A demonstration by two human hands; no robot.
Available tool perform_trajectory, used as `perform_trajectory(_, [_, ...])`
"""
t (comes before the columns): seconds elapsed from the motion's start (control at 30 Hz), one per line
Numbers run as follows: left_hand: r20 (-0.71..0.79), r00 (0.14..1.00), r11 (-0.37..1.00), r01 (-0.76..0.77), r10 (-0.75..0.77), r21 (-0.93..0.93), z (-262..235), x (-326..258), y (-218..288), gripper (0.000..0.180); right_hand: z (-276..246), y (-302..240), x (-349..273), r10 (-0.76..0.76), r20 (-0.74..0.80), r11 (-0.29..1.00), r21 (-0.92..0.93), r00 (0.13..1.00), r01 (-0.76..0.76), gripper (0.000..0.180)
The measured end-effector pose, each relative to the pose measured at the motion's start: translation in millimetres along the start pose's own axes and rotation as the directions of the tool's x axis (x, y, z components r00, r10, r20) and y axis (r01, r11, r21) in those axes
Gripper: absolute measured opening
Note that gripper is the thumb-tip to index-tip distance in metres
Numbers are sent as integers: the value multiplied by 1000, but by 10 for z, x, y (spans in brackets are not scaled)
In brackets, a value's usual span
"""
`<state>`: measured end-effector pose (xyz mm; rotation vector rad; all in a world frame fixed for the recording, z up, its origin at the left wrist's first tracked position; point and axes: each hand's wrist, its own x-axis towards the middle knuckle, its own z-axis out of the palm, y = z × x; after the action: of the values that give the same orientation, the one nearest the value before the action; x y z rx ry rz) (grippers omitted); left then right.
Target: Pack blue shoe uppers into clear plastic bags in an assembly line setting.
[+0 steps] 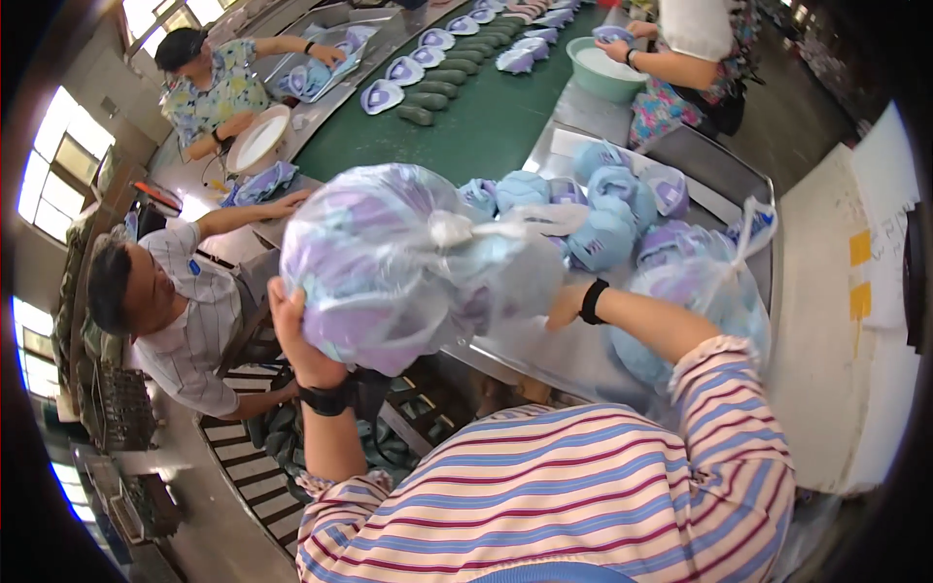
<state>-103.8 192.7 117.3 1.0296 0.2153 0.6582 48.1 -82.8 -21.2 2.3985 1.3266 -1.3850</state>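
A big clear plastic bag [374, 262], tied in a knot [450, 229] near its middle, is held up in front of me. It is stuffed with light blue and purple fabric pieces that look like shoe uppers. My left hand [303, 335] grips the bag's lower left side, with a dark band on the wrist. At its right end my right hand [571, 304] grasps the bag, the fingertips partly hidden by plastic. Beyond that hand, loose blue and purple uppers [601, 233] lie heaped in a metal tray [724, 160]. A second filled bag [695, 291] sits beside my right forearm.
A green conveyor belt [340, 146] carries purple uppers [382, 95] and dark green foot-shaped lasts [415, 115]. One person [185, 321] sits close on my left; others work at a white basin [260, 138] and a green basin [603, 73]. A slatted rack [243, 466] stands lower left, a pale board [826, 321] right.
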Motion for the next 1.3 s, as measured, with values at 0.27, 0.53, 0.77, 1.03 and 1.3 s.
perform_trajectory(0.27, [-44,932,929,362,-359,74,-1481,-390,-1658,37,-187,1896,873,434,-716,901,334,547,-276,56])
perform_trajectory(0.53, [88,874,859,444,-478,256,-1361,-261,-1740,50,-566,1176,585,194,-951,964,230,240,132,22])
perform_trajectory(0.77, [331,931,-5,-336,-157,942,-869,-165,-1536,71,-25,-246,387,-249,-869,969,-227,427,102,30])
perform_trajectory(1.03, [681,705,200,-651,-199,733,75,-94,-1843,47,-202,-353,-126,-29,-989,883,41,143,467,11])
perform_trajectory(1.3, [528,791,447,-369,-309,815,216,125,-1928,21,-412,-463,-902,151,-969,279,233,197,931,35])
